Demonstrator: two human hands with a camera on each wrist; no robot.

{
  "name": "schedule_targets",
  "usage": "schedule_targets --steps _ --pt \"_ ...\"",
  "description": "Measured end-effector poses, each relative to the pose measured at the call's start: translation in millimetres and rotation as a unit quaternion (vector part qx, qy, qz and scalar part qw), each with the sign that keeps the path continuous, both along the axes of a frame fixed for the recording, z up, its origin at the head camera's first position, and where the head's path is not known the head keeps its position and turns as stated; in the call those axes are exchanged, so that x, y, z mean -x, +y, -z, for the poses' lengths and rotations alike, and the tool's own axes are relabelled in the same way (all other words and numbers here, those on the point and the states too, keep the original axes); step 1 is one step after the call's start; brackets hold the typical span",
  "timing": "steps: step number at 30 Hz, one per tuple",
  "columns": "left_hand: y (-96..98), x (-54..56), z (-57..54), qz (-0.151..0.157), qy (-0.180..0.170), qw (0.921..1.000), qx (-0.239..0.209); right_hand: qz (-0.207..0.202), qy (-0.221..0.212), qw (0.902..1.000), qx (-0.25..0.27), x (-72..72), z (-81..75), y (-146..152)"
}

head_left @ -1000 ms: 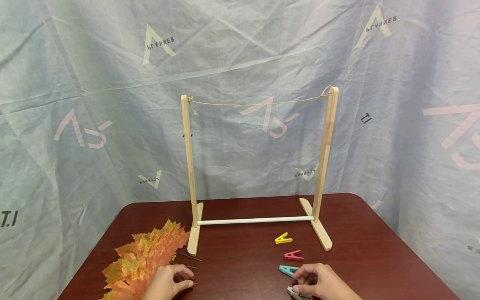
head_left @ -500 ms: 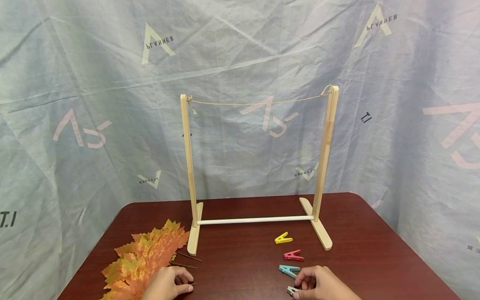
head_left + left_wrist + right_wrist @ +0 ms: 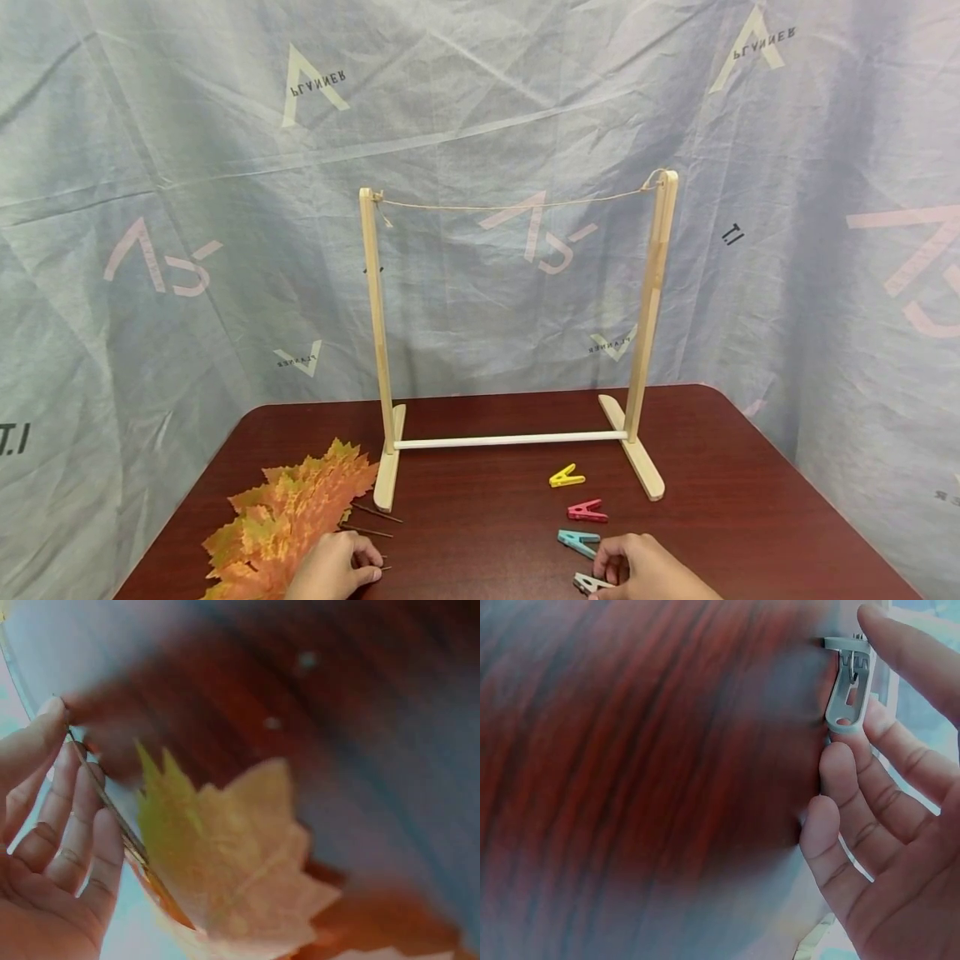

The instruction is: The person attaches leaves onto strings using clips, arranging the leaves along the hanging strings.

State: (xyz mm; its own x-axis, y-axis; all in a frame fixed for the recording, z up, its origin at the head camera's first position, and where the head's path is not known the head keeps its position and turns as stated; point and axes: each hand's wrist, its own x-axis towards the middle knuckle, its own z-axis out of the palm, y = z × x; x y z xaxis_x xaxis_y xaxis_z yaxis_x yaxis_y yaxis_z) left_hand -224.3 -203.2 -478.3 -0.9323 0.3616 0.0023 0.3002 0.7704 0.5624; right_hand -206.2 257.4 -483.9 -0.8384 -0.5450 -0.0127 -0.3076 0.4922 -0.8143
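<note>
My left hand (image 3: 335, 567) rests at the stems of a heap of orange-green artificial maple leaves (image 3: 300, 492). In the left wrist view a leaf stem (image 3: 112, 806) runs along its loosely bent fingers (image 3: 71, 847); a pinch is not plain. My right hand (image 3: 637, 567) lies beside a grey clothespin (image 3: 587, 582) on the table. In the right wrist view, this clothespin (image 3: 849, 686) is between the thumb and fingertips, with the thumb seemingly apart from it. A light-blue clothespin (image 3: 577, 542) lies just beyond, close to the fingers.
Red (image 3: 587, 511) and yellow (image 3: 566, 476) clothespins lie farther back on the dark red table (image 3: 480, 492). Behind them stands a wooden frame (image 3: 647, 333), with a string (image 3: 510, 207) between its posts and a white bar (image 3: 510, 440) low down. A grey printed cloth hangs behind.
The right hand has shifted slightly right and toward me, uncovering more of the light-blue and grey clothespins. The left hand stays nearly still, with its thumb and finger shifting slightly at the stems.
</note>
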Motion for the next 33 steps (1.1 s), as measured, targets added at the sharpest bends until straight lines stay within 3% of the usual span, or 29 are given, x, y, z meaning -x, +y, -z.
schedule_targets --steps 9,19,21,23,27,29,33 --pt "8.3 -3.1 -2.7 -0.039 -0.003 0.9985 0.038 -0.007 0.004 0.9997 -0.023 -0.4 -6.5 -3.4" --pt "13.4 -3.3 -8.7 -0.051 -0.022 0.9965 0.063 -0.024 -0.005 0.9995 -0.019 -0.1 -11.4 -2.8" --pt "13.7 -3.5 -10.6 -0.053 -0.022 0.9964 0.062 -0.022 -0.014 0.9995 -0.014 0.2 -12.9 -2.4" --pt "13.8 -3.6 -12.0 -0.053 -0.019 0.9966 0.061 -0.021 -0.026 0.9994 -0.005 6.2 -4.4 2.8" --pt "13.3 -2.2 -13.2 -0.044 -0.020 0.9976 0.050 -0.021 -0.035 0.9991 0.012 8.9 -7.5 4.5" --pt "12.7 -0.9 -13.4 -0.042 -0.026 0.9978 0.045 -0.030 -0.018 0.9992 0.019 5.0 -19.1 1.1" --pt "10.3 1.3 -15.0 -0.042 -0.039 0.9975 0.040 -0.054 0.028 0.9975 0.035 4.8 -25.7 0.4"
